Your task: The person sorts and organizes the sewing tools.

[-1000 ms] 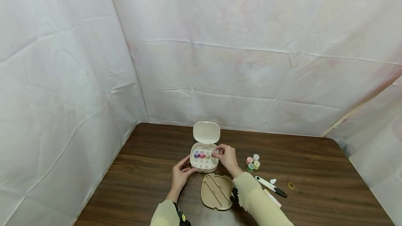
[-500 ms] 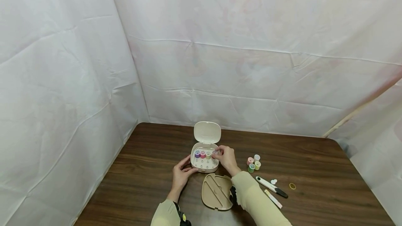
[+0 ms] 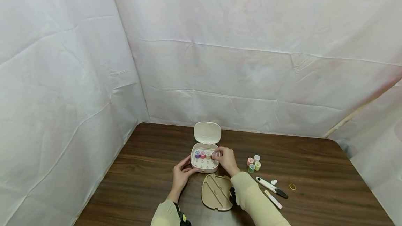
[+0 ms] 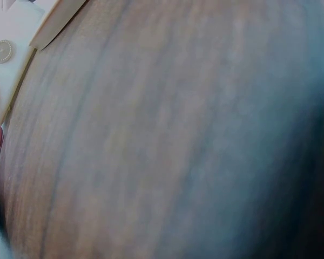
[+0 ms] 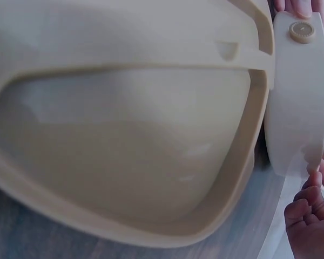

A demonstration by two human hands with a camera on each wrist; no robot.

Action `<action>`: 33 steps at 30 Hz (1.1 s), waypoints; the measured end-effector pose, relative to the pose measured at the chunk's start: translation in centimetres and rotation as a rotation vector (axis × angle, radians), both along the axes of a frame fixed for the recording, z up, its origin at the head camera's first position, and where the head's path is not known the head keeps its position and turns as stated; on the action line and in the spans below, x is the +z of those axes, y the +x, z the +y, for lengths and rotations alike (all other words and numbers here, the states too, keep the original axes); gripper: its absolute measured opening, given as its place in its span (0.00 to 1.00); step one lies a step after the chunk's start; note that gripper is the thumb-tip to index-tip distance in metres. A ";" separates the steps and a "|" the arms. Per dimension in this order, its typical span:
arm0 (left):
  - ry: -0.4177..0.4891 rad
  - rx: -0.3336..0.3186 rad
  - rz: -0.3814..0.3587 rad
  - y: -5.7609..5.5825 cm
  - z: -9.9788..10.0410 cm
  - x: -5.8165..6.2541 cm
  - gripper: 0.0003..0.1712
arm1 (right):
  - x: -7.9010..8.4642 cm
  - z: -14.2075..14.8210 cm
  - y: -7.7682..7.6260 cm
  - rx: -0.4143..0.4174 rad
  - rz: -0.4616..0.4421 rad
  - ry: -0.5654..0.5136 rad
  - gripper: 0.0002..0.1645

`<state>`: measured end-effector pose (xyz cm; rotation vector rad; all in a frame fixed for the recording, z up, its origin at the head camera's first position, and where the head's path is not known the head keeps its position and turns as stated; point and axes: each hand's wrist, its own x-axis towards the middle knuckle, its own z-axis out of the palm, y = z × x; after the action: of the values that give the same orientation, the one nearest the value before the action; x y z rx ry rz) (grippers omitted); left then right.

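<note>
A small cream sewing box (image 3: 205,170) stands on the table with its lid (image 3: 207,132) raised. Inside, a row of thread spools holds a purple spool (image 3: 197,154), a pink spool (image 3: 202,155) and a beige spool (image 3: 208,155). At the right end of that row my right hand (image 3: 228,159) pinches another thread spool (image 3: 214,156), largely hidden by the fingers. My left hand (image 3: 180,176) rests against the box's front left corner, thumb at the front, fingers along the side. Bare pegs show in front of the row.
A beige tray insert (image 3: 216,191) lies in front of the box, beneath the right forearm. To the right are a green spool (image 3: 251,168) beside several others, a white seam ripper-like tool (image 3: 271,187), a pale stick (image 3: 273,199), white bits (image 3: 274,182) and a yellow ring (image 3: 292,186).
My right hand stays at the same spool, with its fingers shifting only slightly. The left hand keeps its place on the box. The whole view has shifted a little.
</note>
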<state>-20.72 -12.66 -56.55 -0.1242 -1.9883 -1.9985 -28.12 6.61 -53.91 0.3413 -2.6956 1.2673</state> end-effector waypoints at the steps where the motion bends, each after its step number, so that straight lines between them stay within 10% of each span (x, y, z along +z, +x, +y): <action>1: 0.000 0.000 -0.001 0.0 0.0 0.0 0.34 | 0.0 0.0 0.0 0.001 -0.001 -0.001 0.12; 33: -0.003 0.034 0.012 -0.3 -0.1 -1.0 0.34 | 1.7 2.7 3.7 0.001 0.108 -0.063 0.09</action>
<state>-21.06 -12.76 -57.50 -0.1024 -1.9725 -1.9694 -24.42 9.30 -52.17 0.3921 -2.5607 1.2915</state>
